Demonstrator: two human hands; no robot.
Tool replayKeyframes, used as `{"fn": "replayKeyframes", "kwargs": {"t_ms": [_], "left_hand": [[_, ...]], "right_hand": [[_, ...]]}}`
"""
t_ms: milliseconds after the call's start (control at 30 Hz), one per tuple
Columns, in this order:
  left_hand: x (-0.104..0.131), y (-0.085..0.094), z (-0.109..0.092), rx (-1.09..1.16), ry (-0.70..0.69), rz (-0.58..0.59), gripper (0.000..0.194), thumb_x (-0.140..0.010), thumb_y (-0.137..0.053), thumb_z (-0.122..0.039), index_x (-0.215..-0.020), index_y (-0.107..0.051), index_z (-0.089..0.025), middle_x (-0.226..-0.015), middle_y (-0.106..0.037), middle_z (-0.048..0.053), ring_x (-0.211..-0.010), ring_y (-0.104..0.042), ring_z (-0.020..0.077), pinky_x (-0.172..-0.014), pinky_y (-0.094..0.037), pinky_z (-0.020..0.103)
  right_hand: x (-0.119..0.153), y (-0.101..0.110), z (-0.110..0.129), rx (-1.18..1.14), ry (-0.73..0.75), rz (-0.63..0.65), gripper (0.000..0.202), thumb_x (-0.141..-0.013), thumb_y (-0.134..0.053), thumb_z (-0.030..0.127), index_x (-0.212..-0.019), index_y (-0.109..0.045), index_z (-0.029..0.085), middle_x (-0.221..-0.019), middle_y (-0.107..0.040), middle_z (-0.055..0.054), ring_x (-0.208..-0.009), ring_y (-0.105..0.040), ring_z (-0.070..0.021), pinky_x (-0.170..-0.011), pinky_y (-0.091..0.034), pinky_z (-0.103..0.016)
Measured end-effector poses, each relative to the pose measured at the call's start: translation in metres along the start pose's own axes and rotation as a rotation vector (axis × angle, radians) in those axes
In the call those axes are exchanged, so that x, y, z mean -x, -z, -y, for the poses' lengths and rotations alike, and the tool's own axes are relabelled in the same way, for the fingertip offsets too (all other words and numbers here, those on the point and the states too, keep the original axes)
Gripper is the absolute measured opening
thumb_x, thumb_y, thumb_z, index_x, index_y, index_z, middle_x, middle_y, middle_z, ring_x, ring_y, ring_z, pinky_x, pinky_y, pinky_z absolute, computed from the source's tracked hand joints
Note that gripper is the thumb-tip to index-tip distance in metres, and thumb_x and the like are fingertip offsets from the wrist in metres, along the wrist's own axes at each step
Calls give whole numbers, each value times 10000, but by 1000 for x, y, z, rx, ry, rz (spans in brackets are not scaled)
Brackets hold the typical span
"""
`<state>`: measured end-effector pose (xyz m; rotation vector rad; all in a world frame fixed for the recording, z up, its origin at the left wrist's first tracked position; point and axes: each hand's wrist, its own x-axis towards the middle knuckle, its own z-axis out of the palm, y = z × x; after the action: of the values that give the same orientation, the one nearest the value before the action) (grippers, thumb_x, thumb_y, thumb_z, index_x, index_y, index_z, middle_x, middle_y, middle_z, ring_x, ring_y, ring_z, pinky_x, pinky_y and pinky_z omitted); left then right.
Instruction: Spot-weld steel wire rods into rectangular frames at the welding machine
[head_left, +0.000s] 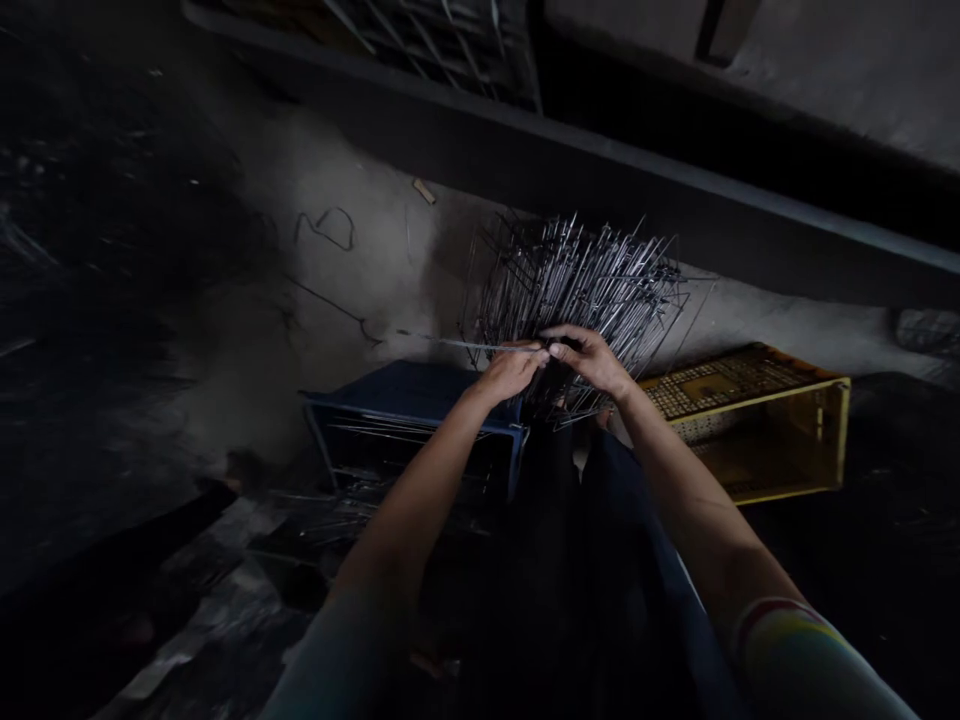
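Beside the blue crate [409,388] of thin rods [384,432], the left hand [516,371] pinches a wire [465,344], grip unclear at the right hand [589,358].

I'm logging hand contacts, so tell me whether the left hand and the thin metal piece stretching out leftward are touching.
Touching: the head view shows the thin metal piece running into the left hand, at its fingers.
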<state>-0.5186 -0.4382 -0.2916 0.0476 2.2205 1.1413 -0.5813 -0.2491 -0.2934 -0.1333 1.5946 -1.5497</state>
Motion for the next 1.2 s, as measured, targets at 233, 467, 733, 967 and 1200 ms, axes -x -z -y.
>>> {"fn": "replayKeyframes", "kwargs": {"t_ms": [233, 467, 733, 967, 1200], "left_hand": [[2, -24, -15, -213, 31, -103, 320, -990, -354, -198, -1049, -667, -173, -1045, -693, 74, -1003, -627, 207, -921, -492, 353], [-2, -45, -15, -260, 74, -285, 347, -995, -348, -185, -1108, -676, -195, -1049, -687, 95, -1085, -590, 221, -969, -501, 373], [-9, -43, -13, -140, 189, -451, 343, -965, -389, -119, -1097, -698, -189, -1108, -694, 60, -1050, -627, 169, -929, -539, 290], [-24, -52, -11, -25, 317, -648, 310, -996, -420, -242, -1006, -722, -168, -983, -727, 88, -958, -661, 188, -898, -518, 302], [-26, -40, -17, 137, 448, -743, 194, -948, -548, -323, -909, -692, -198, -801, -707, 36, -770, -650, 158, -751, -500, 252]], "right_hand": [[5, 14, -6, 140, 89, 111, 332, -885, -611, 441, -1105, -660, 196, -1074, -681, -62, -1031, -619, -229, -975, -459, -407], [10, 8, -19, 443, 186, -53, 214, -906, -537, 340, -1076, -644, 268, -1017, -692, -89, -939, -659, -265, -854, -514, -394], [8, 4, -28, 767, 342, -6, 376, -808, -438, 187, -1119, -650, 199, -1051, -698, -93, -969, -663, -262, -880, -525, -394], [9, -15, -22, 642, 237, -84, 336, -794, -513, 247, -1087, -667, 191, -912, -714, -49, -717, -665, -210, -723, -542, -332], [-4, -33, -31, 653, 319, -297, 243, -857, -531, 286, -996, -706, 189, -964, -716, -82, -857, -676, -251, -821, -526, -370]]}}
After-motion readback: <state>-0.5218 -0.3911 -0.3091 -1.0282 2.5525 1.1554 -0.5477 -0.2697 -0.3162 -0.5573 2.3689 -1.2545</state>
